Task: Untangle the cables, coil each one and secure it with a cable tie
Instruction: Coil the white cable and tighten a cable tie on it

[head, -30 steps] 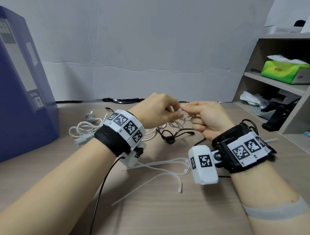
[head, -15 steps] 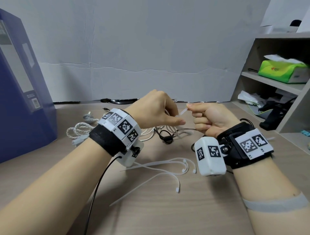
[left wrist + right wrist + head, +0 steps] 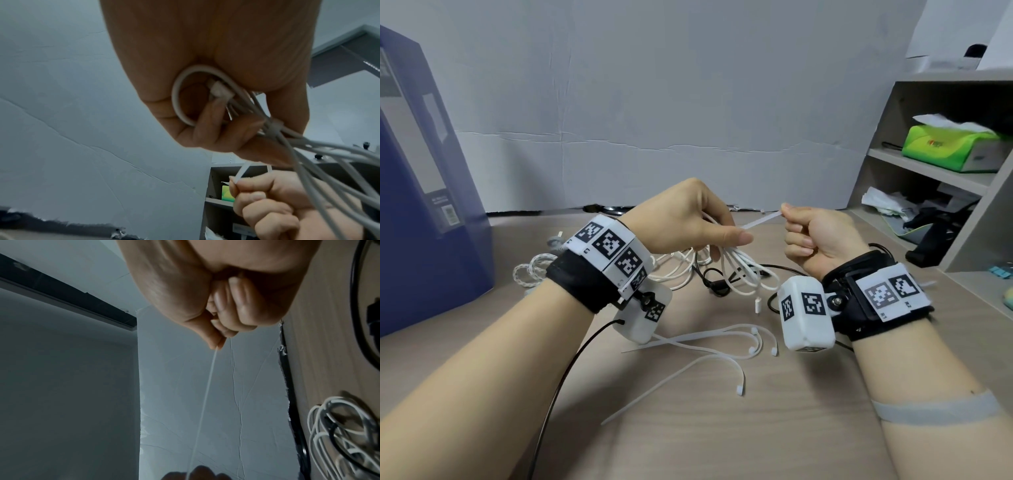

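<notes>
One coil is nearly bound; the others wait. On the bench, far and left of middle, a loose heap of cables lies uncoiled, white and black strands crossing, with a braided cable further left near the blue box. That heap looks like the bulk of the work left. Nearer, several spare ties lie loose between the forearms, unused.

Above the bench, the left hand has its grip clamped round a white coil, whose loops hang down from the fist. The left wrist view shows a tie's band cinched round the gathered strands just beside the fingers. The right hand, a fist to the right, pinches the tie tail between thumb and forefinger, and the tail runs taut to the left hand.

I judge this is the tightening pull on the first coil; whether the tie is fully snug cannot be told.
</notes>
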The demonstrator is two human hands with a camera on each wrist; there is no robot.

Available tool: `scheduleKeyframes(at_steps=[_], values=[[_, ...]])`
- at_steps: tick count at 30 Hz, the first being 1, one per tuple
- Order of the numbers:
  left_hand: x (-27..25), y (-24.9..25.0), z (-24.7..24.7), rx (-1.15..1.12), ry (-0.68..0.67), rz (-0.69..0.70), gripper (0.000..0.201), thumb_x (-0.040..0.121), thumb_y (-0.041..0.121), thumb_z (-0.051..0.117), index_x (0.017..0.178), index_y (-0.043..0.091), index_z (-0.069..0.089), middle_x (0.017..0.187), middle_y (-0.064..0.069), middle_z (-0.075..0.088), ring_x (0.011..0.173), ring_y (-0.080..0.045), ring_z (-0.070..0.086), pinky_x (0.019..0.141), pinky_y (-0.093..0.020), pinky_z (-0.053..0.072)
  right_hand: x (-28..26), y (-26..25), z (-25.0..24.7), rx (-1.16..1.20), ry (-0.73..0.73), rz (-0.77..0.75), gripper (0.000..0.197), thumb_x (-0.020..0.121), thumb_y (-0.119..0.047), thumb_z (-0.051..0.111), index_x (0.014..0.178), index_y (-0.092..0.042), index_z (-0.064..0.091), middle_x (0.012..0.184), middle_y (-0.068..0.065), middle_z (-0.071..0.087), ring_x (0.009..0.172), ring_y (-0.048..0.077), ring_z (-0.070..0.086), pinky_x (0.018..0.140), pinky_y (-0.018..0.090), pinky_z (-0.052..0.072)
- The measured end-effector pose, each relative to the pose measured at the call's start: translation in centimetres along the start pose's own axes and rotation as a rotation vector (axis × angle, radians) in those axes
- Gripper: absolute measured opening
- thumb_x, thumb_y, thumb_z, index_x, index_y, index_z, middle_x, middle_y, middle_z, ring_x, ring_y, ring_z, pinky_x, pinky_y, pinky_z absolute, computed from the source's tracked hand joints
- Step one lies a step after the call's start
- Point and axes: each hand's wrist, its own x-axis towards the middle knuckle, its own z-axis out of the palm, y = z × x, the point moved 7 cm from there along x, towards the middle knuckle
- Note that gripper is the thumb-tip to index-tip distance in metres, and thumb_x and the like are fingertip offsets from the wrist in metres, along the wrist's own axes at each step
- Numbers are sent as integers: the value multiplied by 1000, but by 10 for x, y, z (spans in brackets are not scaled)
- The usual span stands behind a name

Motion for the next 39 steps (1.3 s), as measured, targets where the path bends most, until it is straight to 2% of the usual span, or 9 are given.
scheduleKeyframes(at_steps=[19, 23, 24, 26, 28, 30, 32, 35, 39], values=[[-7, 0, -11, -257, -4, 7, 32, 85, 36, 67, 60, 17, 71, 54, -8, 58, 46, -14, 38, 45, -22, 27, 8, 8, -5, 1, 16, 25, 23, 96, -4, 58, 76, -9, 49, 62, -1, 28, 33, 6, 23, 30, 17, 20], [-3, -6, -20, -321, 74, -19, 37, 88, 36, 67, 55, 18, 68, 56, -6, 57, 47, -14, 40, 44, -20, 31, 3, 5, -1, -170, 20, -54, 10, 98, -6, 56, 89, -7, 56, 69, 5, 47, 42, 9, 38, 34, 18, 29], [-2, -9, -22, -325, 98, -35, 40, 90, 35, 67, 53, 19, 65, 58, -7, 56, 48, -15, 40, 45, -21, 32, 2, 3, 0, -241, 36, -83, 4, 98, -7, 57, 98, -5, 60, 79, 8, 55, 51, 12, 47, 37, 20, 36], [0, -15, -24, -327, 130, -68, 43, 93, 32, 67, 53, 18, 65, 61, -9, 55, 49, -16, 41, 46, -22, 33, 4, 1, 1, -355, 53, -143, 23, 96, -11, 62, 118, -7, 62, 108, 10, 62, 76, 19, 59, 48, 25, 49], [1, -19, -23, -338, 140, -99, 41, 94, 33, 67, 57, 18, 67, 62, -9, 55, 49, -15, 43, 47, -22, 34, 1, -5, 10, -464, 17, -261, 43, 83, -18, 72, 125, -22, 64, 128, 5, 59, 102, 19, 61, 72, 32, 57], [2, -21, -18, -368, 130, -118, 40, 96, 33, 65, 60, 17, 68, 61, -7, 55, 48, -14, 44, 48, -23, 34, -8, -14, 26, -633, -82, -436, 56, 71, -24, 76, 124, -35, 65, 136, 1, 58, 122, 17, 57, 99, 37, 51], [4, -21, -12, -395, 97, -128, 36, 97, 33, 62, 67, 15, 71, 61, -5, 55, 48, -13, 44, 50, -25, 32, -20, -15, 46, -738, -239, -581, 50, 77, -21, 77, 125, -29, 66, 133, 1, 63, 124, 13, 57, 105, 34, 46], [5, -18, -4, -445, 39, -120, 33, 99, 34, 60, 84, 11, 77, 63, -4, 55, 52, -14, 44, 50, -24, 30, -36, -16, 64, -744, -384, -740, 26, 89, -19, 69, 114, -12, 73, 107, 7, 74, 100, 12, 69, 86, 29, 54], [5, -14, -3, -470, 25, -119, 41, 99, 33, 59, 65, 13, 70, 61, -5, 56, 51, -14, 43, 48, -24, 30, -51, -17, 67, -796, -425, -849, 16, 99, -13, 58, 95, -22, 72, 85, -5, 74, 84, 10, 71, 77, 28, 56]])
